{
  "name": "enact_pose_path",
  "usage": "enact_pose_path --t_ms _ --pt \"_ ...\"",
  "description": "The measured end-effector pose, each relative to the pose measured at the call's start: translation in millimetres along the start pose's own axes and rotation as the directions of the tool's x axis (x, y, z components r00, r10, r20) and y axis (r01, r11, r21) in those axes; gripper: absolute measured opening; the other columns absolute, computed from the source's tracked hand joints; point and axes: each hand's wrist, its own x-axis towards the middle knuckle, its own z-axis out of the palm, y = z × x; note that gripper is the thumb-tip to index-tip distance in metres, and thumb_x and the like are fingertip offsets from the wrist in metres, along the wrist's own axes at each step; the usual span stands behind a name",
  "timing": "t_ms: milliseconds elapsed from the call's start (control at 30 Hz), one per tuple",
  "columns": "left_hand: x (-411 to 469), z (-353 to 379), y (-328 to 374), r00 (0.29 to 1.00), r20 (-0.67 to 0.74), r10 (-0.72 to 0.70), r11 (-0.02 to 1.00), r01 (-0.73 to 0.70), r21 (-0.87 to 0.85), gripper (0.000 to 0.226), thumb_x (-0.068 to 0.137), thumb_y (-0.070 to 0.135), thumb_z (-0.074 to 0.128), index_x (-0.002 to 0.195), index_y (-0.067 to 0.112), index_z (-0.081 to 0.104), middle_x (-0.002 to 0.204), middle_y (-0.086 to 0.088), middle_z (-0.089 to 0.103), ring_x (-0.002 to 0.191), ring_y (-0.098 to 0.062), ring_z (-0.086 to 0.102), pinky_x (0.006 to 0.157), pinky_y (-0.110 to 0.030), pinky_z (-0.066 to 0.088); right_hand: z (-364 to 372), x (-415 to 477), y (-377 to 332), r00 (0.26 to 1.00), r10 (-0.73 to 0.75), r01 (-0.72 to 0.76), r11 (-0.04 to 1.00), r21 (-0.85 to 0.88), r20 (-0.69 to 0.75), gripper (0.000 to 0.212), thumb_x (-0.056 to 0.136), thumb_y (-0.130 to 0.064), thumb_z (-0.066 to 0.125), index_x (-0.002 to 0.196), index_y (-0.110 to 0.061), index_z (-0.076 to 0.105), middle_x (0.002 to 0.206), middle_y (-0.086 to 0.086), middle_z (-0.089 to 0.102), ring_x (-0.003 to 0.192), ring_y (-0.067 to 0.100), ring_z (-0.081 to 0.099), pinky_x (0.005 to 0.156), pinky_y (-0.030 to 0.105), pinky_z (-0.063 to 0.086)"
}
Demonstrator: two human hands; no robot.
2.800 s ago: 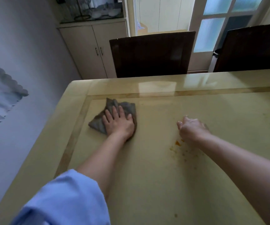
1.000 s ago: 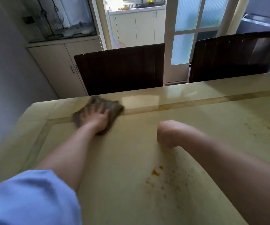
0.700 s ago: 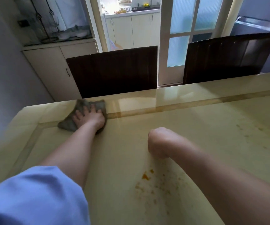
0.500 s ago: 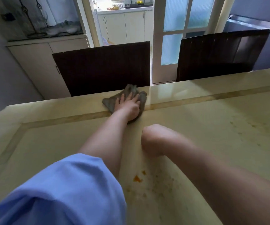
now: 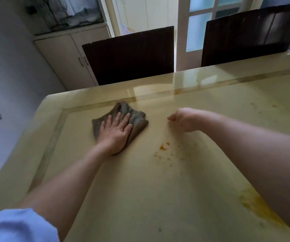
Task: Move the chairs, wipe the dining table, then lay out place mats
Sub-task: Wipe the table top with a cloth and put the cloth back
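Wiping stage, part done. Left hand (image 5: 116, 131) lies flat with fingers straight, pressing the grey cloth (image 5: 138, 119) onto the surface (image 5: 132, 198). Between the hands lie orange crumbs (image 5: 163, 147), not yet wiped. Right hand (image 5: 184, 119) is propped as a curled fist, holding nothing. A yellow smear (image 5: 255, 206) lies under the right forearm. Beyond the hands, dark chairs (image 5: 132, 55) crowd the far edge. No place mats are in view.

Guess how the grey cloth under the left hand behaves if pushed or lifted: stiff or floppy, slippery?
Probably floppy: the cloth lies in soft folds under the left hand, which is pressed flat on it. It likely slides easily on the glossy table, so pushing needs downward pressure. Lifted, it would probably drape and weigh little.
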Motion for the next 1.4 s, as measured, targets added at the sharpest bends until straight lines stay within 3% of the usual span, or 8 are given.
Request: enact_pose_path --t_ms 167,400,533,700,900,1067,1233,1400 --pt "-64.7 12.3 10.0 0.95 -0.032 -0.31 0.95 0.308 -0.046 0.055 0.099 0.049 0.012 0.15 0.035 -0.003 0.16 0.003 -0.011 0.147 -0.024 -0.014 0.119 -0.043 -0.011 25.1 -48.6 33.6 0.982 0.027 0.059 0.897 0.438 -0.188 0.047 0.097 -0.003 0.036 0.142 -0.014 0.043 0.149 0.007 0.041 0.134 0.023 0.043 0.113 0.029 0.033" --pt "-100.6 63.9 226.9 0.971 0.111 0.212 0.972 -0.221 0.077 0.059 0.099 0.045 0.017 0.151 0.026 -0.006 0.159 0.002 -0.016 0.145 -0.024 -0.022 0.118 -0.042 -0.015 18.2 -116.8 64.4 0.942 0.157 -0.058 0.946 0.319 -0.297 0.05 0.092 -0.005 0.039 0.141 -0.016 0.044 0.148 0.007 0.044 0.136 0.024 0.042 0.111 0.029 0.032" --pt "-114.5 61.9 240.8 0.934 0.175 0.311 0.93 -0.337 0.147 0.056 0.1 0.045 0.013 0.15 0.028 -0.006 0.159 0.002 -0.015 0.145 -0.025 -0.021 0.119 -0.043 -0.012 22.5 -139.9 73.5 0.933 0.212 -0.14 0.959 0.248 -0.292 0.047 0.091 -0.004 0.038 0.137 -0.01 0.048 0.145 0.011 0.047 0.133 0.027 0.044 0.108 0.031 0.035" --pt "-127.7 43.4 111.9 0.995 0.029 -0.093 0.995 0.092 0.029 0.052 0.099 0.048 0.012 0.149 0.038 -0.001 0.16 0.008 -0.011 0.147 -0.021 -0.013 0.12 -0.04 -0.008 31.1 -143.4 62.4 0.967 0.13 -0.082 0.974 0.213 -0.22 0.052 0.094 -0.004 0.036 0.145 -0.015 0.039 0.152 0.005 0.037 0.141 0.021 0.034 0.114 0.028 0.027" --pt "-145.9 44.1 93.3 0.842 -0.014 -0.54 0.839 0.537 -0.087 0.058 0.098 0.047 0.012 0.151 0.028 -0.004 0.16 -0.001 -0.01 0.147 -0.03 -0.012 0.118 -0.045 -0.01 27.6 -154.3 63.3 0.98 0.069 -0.028 0.977 0.213 -0.189 0.053 0.093 -0.002 0.034 0.144 -0.016 0.041 0.152 0.007 0.036 0.141 0.022 0.033 0.113 0.025 0.027" --pt "-157.1 79.0 219.3 0.99 0.012 -0.138 0.99 0.138 -0.034 0.058 0.099 0.045 0.015 0.151 0.028 -0.005 0.159 0.002 -0.017 0.146 -0.027 -0.02 0.117 -0.043 -0.015 24.2 -179.0 96.4 0.958 0.145 -0.087 0.969 0.23 -0.249 0.053 0.09 0.0 0.038 0.14 -0.015 0.046 0.147 0.007 0.044 0.135 0.024 0.041 0.11 0.031 0.034" --pt "-206.5 103.5 325.7 0.933 0.173 0.315 0.947 -0.321 0.007 0.054 0.1 0.044 0.014 0.151 0.029 0.004 0.16 0.002 -0.008 0.146 -0.024 -0.02 0.114 -0.04 -0.018 17.2 -191.4 109.6 0.931 0.194 -0.14 0.972 0.189 -0.309 0.052 0.088 -0.002 0.038 0.138 -0.012 0.047 0.144 0.012 0.048 0.132 0.027 0.045 0.107 0.031 0.036" --pt "-230.2 94.0 291.7 0.932 0.207 0.298 0.95 -0.311 0.03 0.053 0.1 0.045 0.013 0.151 0.032 0.001 0.16 0.003 -0.008 0.146 -0.024 -0.02 0.115 -0.039 -0.016 33.1 -200.5 73.8 0.955 0.132 -0.086 0.98 0.178 -0.267 0.053 0.087 -0.001 0.039 0.138 -0.013 0.047 0.144 0.01 0.047 0.134 0.026 0.043 0.109 0.03 0.034"
